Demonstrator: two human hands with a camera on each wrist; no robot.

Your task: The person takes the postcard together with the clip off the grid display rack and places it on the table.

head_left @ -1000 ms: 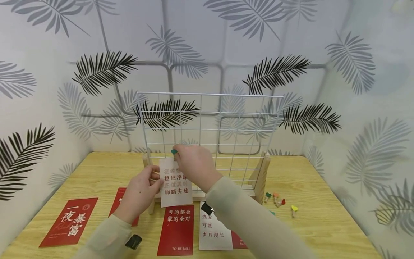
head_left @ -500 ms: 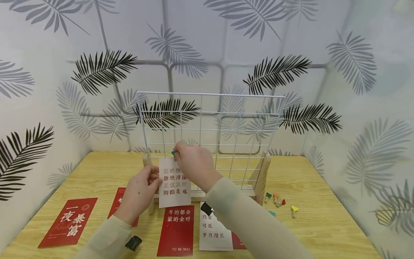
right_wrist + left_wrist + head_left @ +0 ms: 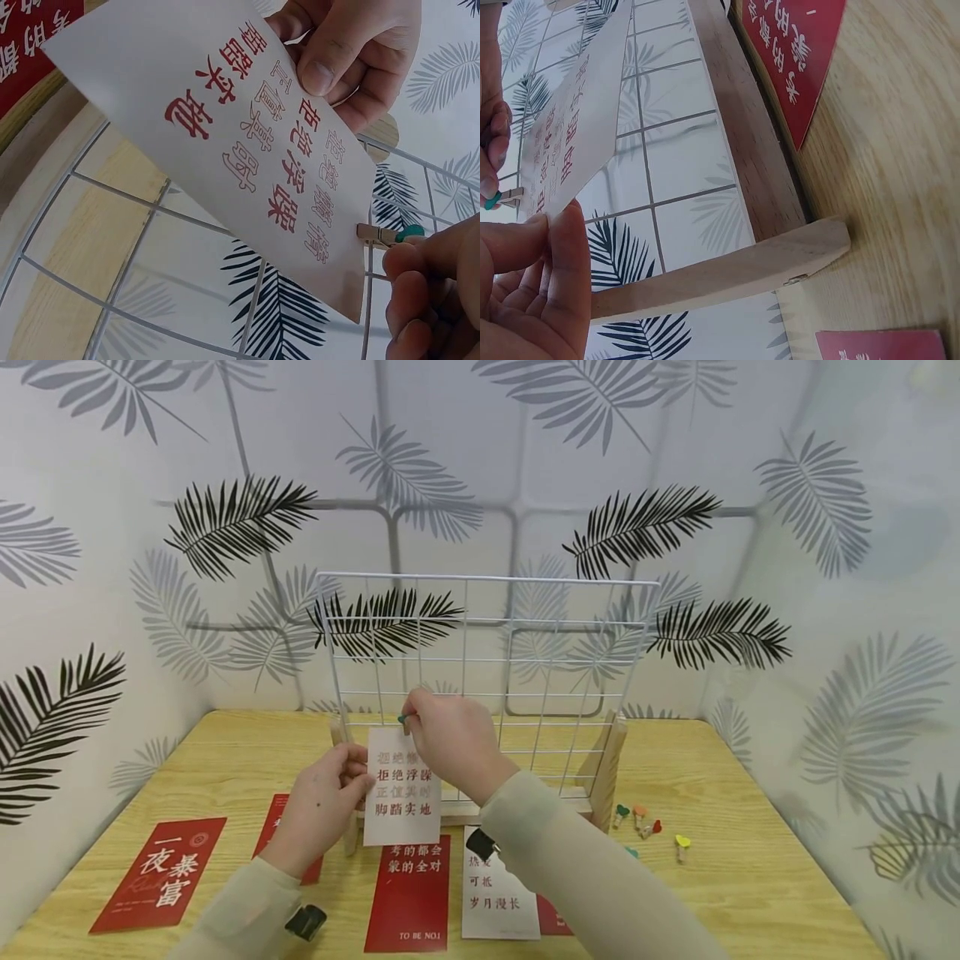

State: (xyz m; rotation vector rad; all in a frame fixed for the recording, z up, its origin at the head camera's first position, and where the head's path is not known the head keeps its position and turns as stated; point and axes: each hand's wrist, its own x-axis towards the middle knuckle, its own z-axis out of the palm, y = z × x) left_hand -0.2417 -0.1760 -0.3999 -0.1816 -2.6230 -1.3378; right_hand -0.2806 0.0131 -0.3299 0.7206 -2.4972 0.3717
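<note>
A white card (image 3: 402,793) with red lettering hangs in front of the left part of a white wire grid (image 3: 487,660). My left hand (image 3: 318,802) pinches its left edge between thumb and fingers, also plain in the left wrist view. At the card's top edge, my right hand (image 3: 457,739) pinches a small wooden clothespin (image 3: 382,235) with a green ornament (image 3: 409,234). The right wrist view has the clothespin's tip at the card's edge, close to a grid wire; whether it grips the wire I cannot tell.
Wooden feet (image 3: 609,768) hold the grid on the wood-grain table (image 3: 720,793). Red cards (image 3: 161,874) and a white card (image 3: 498,902) lie in front. Several loose clothespins (image 3: 681,847) with coloured ornaments lie to the right. A patterned wall stands behind.
The card has shifted slightly down and left, now overlapping the top of the red card below it. Both hands keep their hold and have barely moved.
</note>
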